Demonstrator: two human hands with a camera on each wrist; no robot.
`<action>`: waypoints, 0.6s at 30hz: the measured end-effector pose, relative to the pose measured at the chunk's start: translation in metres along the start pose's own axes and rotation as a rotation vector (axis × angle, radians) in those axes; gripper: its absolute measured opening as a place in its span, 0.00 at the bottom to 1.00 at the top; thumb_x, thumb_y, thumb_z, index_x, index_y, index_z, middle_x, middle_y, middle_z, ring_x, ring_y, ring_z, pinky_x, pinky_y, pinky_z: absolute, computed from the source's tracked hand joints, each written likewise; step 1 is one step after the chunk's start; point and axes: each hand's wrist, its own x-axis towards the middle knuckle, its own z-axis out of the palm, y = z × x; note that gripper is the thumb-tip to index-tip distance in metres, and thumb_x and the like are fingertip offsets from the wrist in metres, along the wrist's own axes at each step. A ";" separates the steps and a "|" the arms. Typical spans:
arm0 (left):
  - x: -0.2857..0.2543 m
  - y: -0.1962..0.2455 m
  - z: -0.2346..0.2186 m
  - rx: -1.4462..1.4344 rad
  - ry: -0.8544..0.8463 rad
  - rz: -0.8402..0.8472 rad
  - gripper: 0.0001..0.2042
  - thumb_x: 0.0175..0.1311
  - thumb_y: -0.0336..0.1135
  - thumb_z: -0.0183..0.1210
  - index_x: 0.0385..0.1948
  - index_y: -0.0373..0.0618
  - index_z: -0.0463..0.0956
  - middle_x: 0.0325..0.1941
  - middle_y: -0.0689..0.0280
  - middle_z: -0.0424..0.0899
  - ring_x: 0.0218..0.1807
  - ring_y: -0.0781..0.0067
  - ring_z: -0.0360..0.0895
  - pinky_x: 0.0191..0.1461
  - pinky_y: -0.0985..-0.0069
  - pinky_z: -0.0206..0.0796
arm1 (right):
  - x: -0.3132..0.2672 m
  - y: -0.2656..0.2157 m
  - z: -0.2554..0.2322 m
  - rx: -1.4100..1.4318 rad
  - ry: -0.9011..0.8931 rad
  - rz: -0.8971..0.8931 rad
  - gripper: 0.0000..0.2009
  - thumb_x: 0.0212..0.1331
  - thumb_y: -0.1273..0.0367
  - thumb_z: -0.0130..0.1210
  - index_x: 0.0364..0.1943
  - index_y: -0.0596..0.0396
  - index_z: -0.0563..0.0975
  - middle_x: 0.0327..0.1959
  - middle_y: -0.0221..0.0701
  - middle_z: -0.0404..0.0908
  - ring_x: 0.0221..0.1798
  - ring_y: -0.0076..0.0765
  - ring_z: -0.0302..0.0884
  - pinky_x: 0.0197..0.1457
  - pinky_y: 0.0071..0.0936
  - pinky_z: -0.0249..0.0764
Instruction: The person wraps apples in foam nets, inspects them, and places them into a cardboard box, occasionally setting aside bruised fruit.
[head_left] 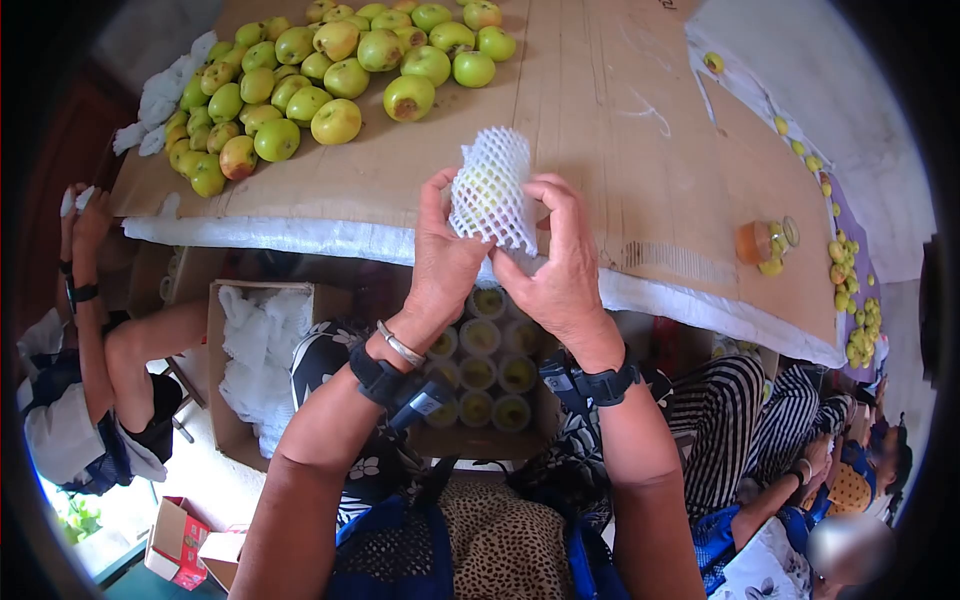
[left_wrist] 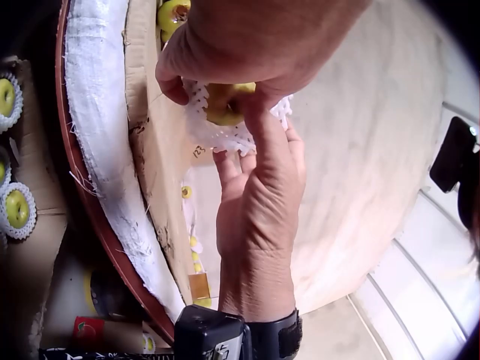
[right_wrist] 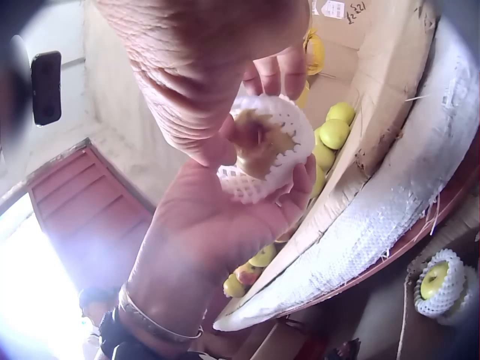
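An apple (right_wrist: 264, 154) sits inside a white foam net (head_left: 490, 190), held up between my two hands over the table's near edge. My left hand (head_left: 447, 262) grips the net's left side, its thumb at the lower end. On the other side my right hand (head_left: 562, 290) holds the net, with its thumb near the same end and its index finger bent higher up. In both wrist views the apple's end shows through the open end of the net, and the thumbs press close to it.
Many loose apples (head_left: 345, 78) lie on the cardboard-covered table (head_left: 600, 130). Beneath the edge stands a box of netted apples (head_left: 480, 375), beside a box of white foam nets (head_left: 262, 350). A jar (head_left: 765, 243) stands at the right. Other people sit on both sides.
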 end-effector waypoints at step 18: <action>-0.002 0.020 0.003 0.870 -0.021 0.703 0.17 0.47 0.21 0.57 0.41 0.39 0.66 0.42 0.52 0.69 0.42 0.54 0.72 0.39 0.68 0.68 | 0.002 0.014 0.001 0.372 0.207 0.264 0.33 0.33 0.75 0.65 0.49 0.59 0.61 0.45 0.37 0.69 0.45 0.30 0.71 0.49 0.28 0.70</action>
